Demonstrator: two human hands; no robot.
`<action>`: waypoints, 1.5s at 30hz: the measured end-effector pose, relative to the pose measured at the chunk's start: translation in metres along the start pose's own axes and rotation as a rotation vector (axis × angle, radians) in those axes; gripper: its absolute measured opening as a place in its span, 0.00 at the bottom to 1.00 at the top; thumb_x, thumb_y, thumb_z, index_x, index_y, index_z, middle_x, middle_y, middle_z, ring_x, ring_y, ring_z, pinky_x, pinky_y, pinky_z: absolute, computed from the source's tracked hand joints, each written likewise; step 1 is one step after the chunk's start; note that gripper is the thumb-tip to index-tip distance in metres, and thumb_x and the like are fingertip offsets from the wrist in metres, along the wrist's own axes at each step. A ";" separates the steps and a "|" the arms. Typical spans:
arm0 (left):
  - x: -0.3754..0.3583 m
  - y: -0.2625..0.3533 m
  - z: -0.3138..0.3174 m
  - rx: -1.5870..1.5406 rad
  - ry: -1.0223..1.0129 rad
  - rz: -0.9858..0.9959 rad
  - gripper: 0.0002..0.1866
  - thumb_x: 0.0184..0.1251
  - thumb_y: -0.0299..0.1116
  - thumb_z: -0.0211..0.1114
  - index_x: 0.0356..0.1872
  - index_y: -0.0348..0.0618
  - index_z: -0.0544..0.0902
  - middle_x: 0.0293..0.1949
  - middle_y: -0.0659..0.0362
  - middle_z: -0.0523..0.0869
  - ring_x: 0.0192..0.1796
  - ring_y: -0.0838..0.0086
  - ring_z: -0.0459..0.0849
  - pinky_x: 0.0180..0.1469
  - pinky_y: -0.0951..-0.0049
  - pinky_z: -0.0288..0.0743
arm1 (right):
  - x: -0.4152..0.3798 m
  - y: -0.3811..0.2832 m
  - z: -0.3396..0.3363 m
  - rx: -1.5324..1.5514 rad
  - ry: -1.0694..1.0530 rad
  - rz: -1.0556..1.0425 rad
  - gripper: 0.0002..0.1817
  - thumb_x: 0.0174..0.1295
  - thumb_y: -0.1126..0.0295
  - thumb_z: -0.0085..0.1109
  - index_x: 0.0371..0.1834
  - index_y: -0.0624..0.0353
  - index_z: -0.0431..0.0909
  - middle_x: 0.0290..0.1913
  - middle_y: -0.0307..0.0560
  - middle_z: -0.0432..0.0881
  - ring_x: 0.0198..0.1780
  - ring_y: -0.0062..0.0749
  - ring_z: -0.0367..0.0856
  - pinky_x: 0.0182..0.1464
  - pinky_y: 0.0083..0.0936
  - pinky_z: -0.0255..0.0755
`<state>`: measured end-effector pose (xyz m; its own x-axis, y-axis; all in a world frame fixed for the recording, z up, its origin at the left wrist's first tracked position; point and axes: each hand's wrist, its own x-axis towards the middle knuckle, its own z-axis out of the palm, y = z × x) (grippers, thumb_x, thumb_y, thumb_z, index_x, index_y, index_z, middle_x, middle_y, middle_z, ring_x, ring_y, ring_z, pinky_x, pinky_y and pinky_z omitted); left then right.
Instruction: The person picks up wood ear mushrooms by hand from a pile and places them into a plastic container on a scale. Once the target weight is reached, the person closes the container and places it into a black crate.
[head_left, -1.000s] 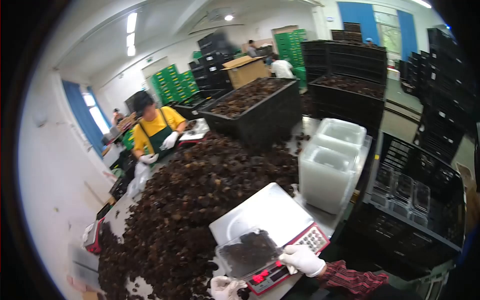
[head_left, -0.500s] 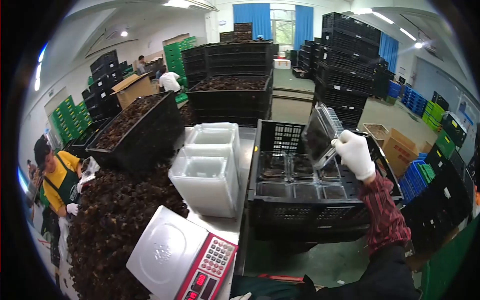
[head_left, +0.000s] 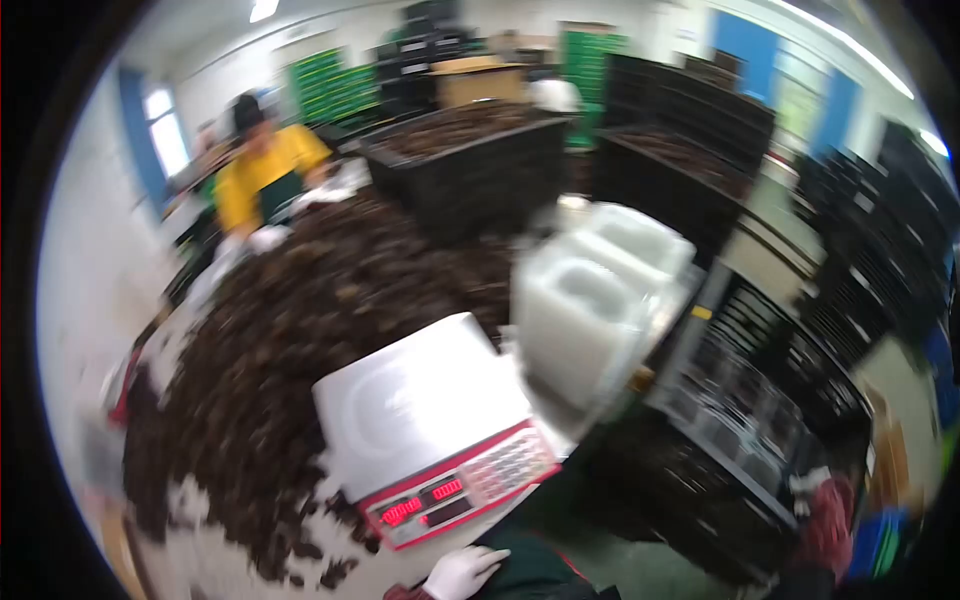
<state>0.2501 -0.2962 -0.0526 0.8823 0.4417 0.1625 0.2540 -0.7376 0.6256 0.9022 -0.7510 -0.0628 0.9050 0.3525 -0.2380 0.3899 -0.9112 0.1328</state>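
My right hand [head_left: 808, 486], in a white glove, is at the lower right by the near side of the black crate [head_left: 715, 445]; blur hides its fingers. Clear plastic boxes [head_left: 740, 400] sit inside that crate. At the bottom centre my left hand [head_left: 465, 573], gloved in white, rests by my dark apron with its fingers close together; nothing can be made out in it. Just above it stands a scale [head_left: 425, 410] with a bare silver plate and red lit digits. Stacked clear containers [head_left: 580, 310] stand between scale and crate.
A large heap of dark brown pieces [head_left: 330, 290] covers the table's left part. Behind it a co-worker in yellow [head_left: 265, 170] stands with gloved hands at the heap. Filled black bins [head_left: 470, 170] line the back. Black crates [head_left: 870, 240] are stacked at the right.
The view has swung left and tilted. My right hand has come down from above the crate to its near side, and the lidded box it held is no longer seen there. My left hand shows more fully.
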 end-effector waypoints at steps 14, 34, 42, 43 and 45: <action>-0.005 -0.007 0.011 -0.018 -0.029 -0.215 0.13 0.65 0.34 0.60 0.49 0.51 0.83 0.37 0.61 0.85 0.40 0.65 0.84 0.40 0.64 0.79 | 0.116 0.003 -0.054 0.127 0.517 -0.259 0.15 0.57 0.66 0.61 0.20 0.66 0.71 0.19 0.56 0.76 0.25 0.50 0.79 0.29 0.41 0.72; 0.225 -0.138 -0.215 0.151 0.198 -0.591 0.26 0.68 0.46 0.59 0.66 0.57 0.71 0.51 0.47 0.83 0.56 0.55 0.80 0.58 0.64 0.73 | -0.088 -0.581 -0.273 0.537 0.340 -1.319 0.14 0.54 0.63 0.69 0.32 0.64 0.79 0.28 0.52 0.76 0.31 0.48 0.77 0.34 0.36 0.71; 0.350 -0.195 -0.141 -0.302 0.257 -0.252 0.36 0.65 0.40 0.63 0.74 0.55 0.59 0.62 0.44 0.76 0.61 0.59 0.78 0.65 0.68 0.67 | -0.098 -0.584 -0.278 0.502 0.273 -1.193 0.12 0.53 0.64 0.69 0.29 0.62 0.78 0.25 0.50 0.76 0.30 0.47 0.77 0.33 0.36 0.71; 0.362 -0.189 -0.136 -0.302 0.271 -0.165 0.37 0.66 0.41 0.62 0.75 0.60 0.56 0.65 0.43 0.72 0.62 0.55 0.77 0.67 0.67 0.65 | -0.099 -0.584 -0.279 0.496 0.277 -1.200 0.12 0.53 0.64 0.69 0.29 0.62 0.78 0.25 0.50 0.76 0.30 0.47 0.77 0.33 0.36 0.71; 0.372 -0.155 -0.144 -0.207 0.206 -0.221 0.35 0.67 0.42 0.60 0.74 0.64 0.57 0.59 0.44 0.78 0.57 0.51 0.79 0.63 0.63 0.70 | -0.101 -0.583 -0.280 0.499 0.261 -1.155 0.12 0.53 0.65 0.69 0.29 0.62 0.78 0.25 0.50 0.76 0.29 0.47 0.78 0.33 0.36 0.71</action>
<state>0.4818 0.0565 0.0208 0.7111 0.6883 0.1434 0.3256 -0.5032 0.8005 0.6309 -0.1958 0.1531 0.1145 0.9667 0.2289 0.9120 -0.0109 -0.4100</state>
